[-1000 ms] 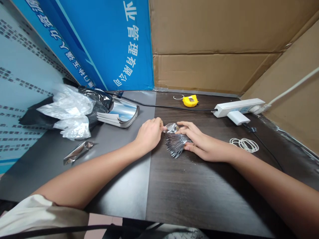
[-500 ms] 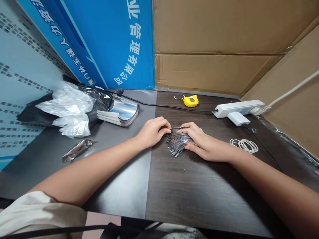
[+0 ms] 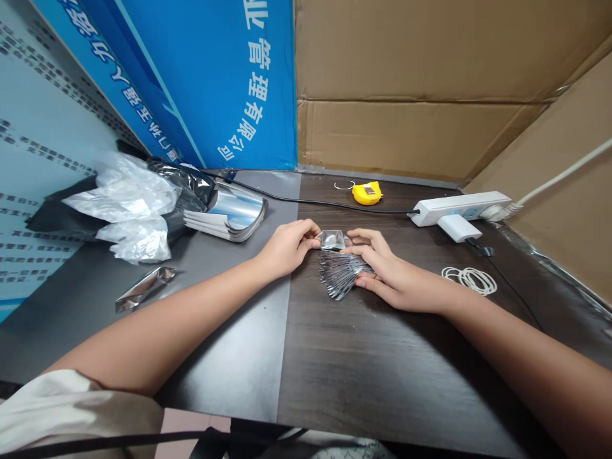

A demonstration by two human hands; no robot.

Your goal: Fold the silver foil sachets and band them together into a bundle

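Observation:
A fanned stack of thin silvery foil packets [image 3: 336, 274] stands over the dark wood table, gripped at its right side between the thumb and fingers of my right hand [image 3: 385, 268]. Just behind the fan, one shiny foil packet [image 3: 333, 240] is tipped so its face shows. My left hand [image 3: 291, 245] pinches that packet's left edge between thumb and forefinger. The right index fingertip lies close to its other edge; whether it touches, I cannot tell.
Crumpled clear plastic bags [image 3: 129, 204] and curved silvery sheets [image 3: 232, 213] lie to the left, near a folded foil piece [image 3: 146, 288]. Farther back is a yellow tape measure [image 3: 367, 192]. On the right are a white power strip [image 3: 461, 208] and a coiled white cable [image 3: 471, 280].
The foil packet behind the fan has tilted, turning from a dark thin edge to a bright face. My left hand has shifted slightly left with it; my right hand has barely moved.

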